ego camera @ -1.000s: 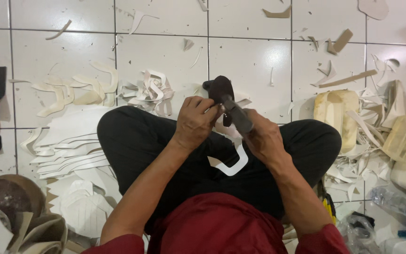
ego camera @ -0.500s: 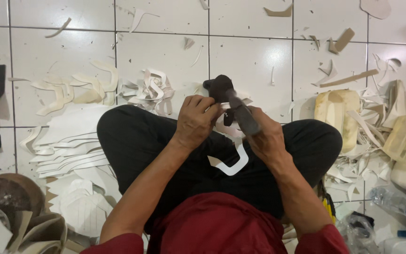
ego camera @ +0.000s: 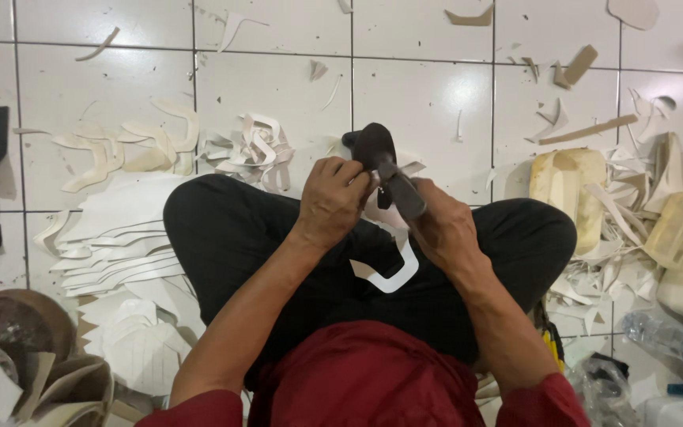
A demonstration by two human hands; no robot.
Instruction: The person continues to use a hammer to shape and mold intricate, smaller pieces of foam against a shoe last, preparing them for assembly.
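Head view, looking down on a seated person in a red shirt and black trousers, legs crossed on a white tiled floor. A white curved offcut lies on the lap, at 6 o'clock from the hands. The left hand is curled narrow, fingers pinched on a dark shaped piece that projects from the grip toward 12 o'clock. The right hand is closed around the handle of a dark tool, which slants toward 11 o'clock and meets the dark piece just beside the left fingertips; its working end cannot be made out. At 9 o'clock, a stack of white cut sheets; at 10 o'clock, cream curved strips; at 3 o'clock, a heap of cream scraps; at 4 o'clock, a clear plastic bottle
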